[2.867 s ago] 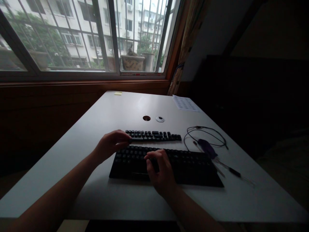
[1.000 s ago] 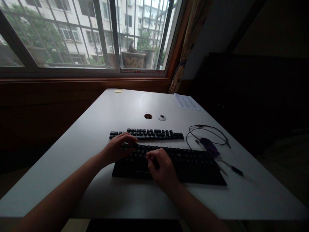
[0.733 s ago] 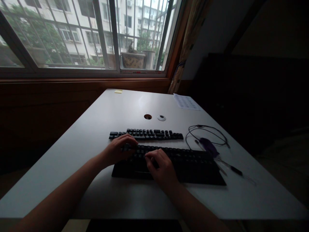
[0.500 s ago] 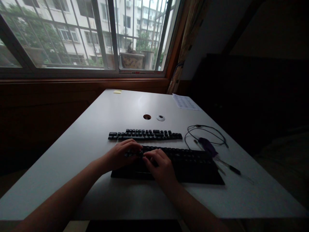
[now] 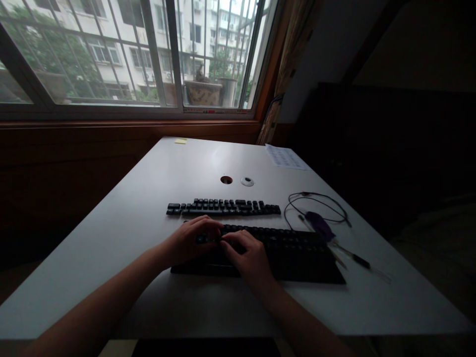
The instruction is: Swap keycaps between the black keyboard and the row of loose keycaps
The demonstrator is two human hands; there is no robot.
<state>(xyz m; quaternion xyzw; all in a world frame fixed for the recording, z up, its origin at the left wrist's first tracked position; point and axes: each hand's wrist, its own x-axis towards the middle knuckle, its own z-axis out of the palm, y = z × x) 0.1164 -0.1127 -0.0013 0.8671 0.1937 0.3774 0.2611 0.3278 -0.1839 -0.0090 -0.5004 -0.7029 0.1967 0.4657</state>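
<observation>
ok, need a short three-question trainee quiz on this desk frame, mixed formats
1. True or false: both hands rest on the black keyboard nearest the person.
2. Which lies farther from the person: A, the white grommet cap, or B, the row of loose black keycaps?
3. Fill in: the coiled black cable lies on the white desk to the ____ of the keyboard.

Key
1. True: left hand and right hand both sit on its left part.
2. A.
3. Right, beside a purple tool.

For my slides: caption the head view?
Both hands, left and right, rest on a keyboard; loose keycaps lie behind it.
</observation>
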